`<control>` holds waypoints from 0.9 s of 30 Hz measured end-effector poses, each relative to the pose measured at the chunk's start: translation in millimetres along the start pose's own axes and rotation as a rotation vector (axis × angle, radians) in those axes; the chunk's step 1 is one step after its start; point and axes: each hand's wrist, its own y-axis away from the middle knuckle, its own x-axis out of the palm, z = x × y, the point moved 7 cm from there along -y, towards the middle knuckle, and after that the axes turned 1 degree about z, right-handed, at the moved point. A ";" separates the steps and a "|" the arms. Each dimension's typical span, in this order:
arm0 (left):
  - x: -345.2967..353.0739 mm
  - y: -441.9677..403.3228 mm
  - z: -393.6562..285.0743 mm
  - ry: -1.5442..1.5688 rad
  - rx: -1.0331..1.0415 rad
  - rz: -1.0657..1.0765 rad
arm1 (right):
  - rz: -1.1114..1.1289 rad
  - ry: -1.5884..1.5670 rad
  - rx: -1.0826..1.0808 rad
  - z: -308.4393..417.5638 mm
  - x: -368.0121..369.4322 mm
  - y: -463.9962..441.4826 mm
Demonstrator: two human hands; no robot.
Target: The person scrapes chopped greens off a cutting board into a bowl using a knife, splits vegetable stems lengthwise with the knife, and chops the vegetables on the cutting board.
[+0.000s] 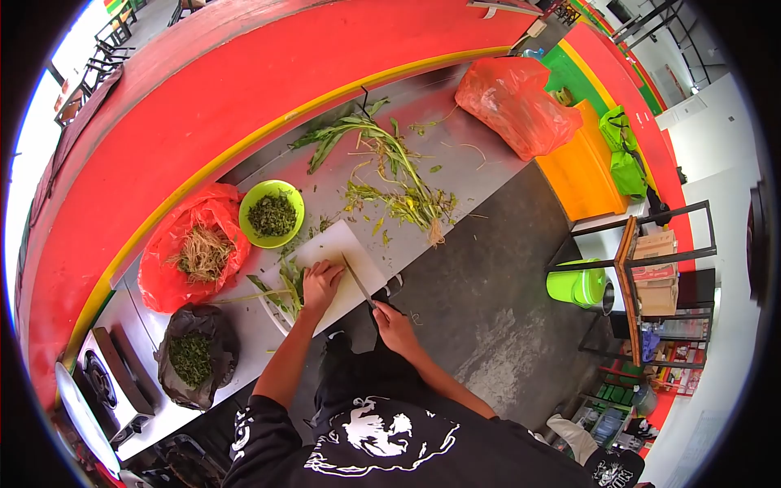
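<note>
On the white cutting board (346,244), my left hand (321,285) is closed over a bunch of leafy greens (285,291), whose leaves and stalks stick out to its left. My right hand (394,327) grips the handle of a kitchen knife (358,281). The blade points away from me across the board, a little to the right of my left fingers. Just beyond the board sits a lime-green bowl (298,228) holding chopped greens (272,215). More uncut long-stemmed greens (399,163) lie on the metal counter farther right, roots towards me.
A red plastic bag (154,272) with root ends (203,252) and a black bag (224,382) of chopped greens stand at the left, near a gas stove (110,382). Another red bag (512,106) lies at the counter's far right. A red wall (244,89) runs behind the counter.
</note>
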 end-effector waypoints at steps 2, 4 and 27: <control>2.4 -0.1 2.6 0.004 -0.010 0.009 | -0.006 0.014 -0.006 2.3 1.4 2.7; 3.7 1.1 3.4 0.012 -0.017 0.027 | -0.018 0.027 -0.003 -5.2 7.9 5.6; 2.7 6.3 1.7 0.040 -0.053 -0.057 | -0.112 0.094 -0.173 -2.8 29.5 -17.6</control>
